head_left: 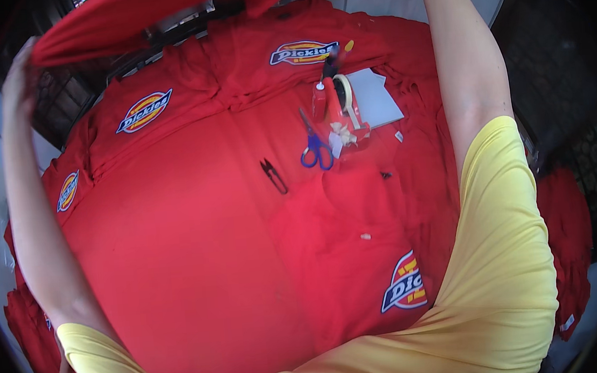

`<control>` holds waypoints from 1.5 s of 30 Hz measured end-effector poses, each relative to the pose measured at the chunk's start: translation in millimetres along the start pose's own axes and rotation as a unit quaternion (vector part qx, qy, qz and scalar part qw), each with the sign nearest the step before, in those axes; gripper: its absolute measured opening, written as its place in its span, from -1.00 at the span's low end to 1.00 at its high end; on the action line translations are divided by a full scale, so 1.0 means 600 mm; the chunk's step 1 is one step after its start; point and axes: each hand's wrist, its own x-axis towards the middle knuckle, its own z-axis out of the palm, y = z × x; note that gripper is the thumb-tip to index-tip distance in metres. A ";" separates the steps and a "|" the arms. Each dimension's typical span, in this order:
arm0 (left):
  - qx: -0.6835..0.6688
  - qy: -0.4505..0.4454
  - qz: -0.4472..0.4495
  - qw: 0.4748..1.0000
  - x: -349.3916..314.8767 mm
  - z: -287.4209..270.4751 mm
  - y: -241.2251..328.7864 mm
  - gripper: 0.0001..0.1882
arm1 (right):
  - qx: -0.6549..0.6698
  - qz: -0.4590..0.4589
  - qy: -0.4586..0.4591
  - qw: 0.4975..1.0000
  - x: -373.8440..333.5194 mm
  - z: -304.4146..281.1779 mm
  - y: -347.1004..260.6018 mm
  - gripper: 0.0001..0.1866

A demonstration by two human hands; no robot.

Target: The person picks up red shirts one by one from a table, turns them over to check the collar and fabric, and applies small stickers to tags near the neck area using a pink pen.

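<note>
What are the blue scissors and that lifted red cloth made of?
Scissors: probably plastic handles, evenly blue and moulded-looking, with thin, greyish blades, likely metal. Lifted red cloth: soft, matte fabric, since it drapes without shine; which fibre, I can't tell.

The top edge cuts off the raised red cloth (117, 25) and the whole right hand. The left hand (18, 82) is blurred, so its separate fingers are unclear. The badge (403, 287) on the near shirt (339, 253) is partly hidden. A dark scrap (386, 175) is too small to tell.
</note>
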 end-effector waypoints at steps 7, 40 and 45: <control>0.069 -0.190 -0.062 0.977 -0.179 0.275 -0.326 -0.53 | -0.191 0.133 0.156 0.960 -0.072 -0.211 0.184 -0.75; 0.001 -0.473 -0.226 0.852 -0.731 0.098 -0.138 -0.27 | -0.375 -0.085 0.228 0.894 -0.835 0.042 -0.082 -0.73; -0.544 -0.400 -0.474 0.564 -0.805 0.095 -0.092 -0.10 | -0.387 -0.044 -0.306 0.869 -0.965 0.293 -0.081 -0.67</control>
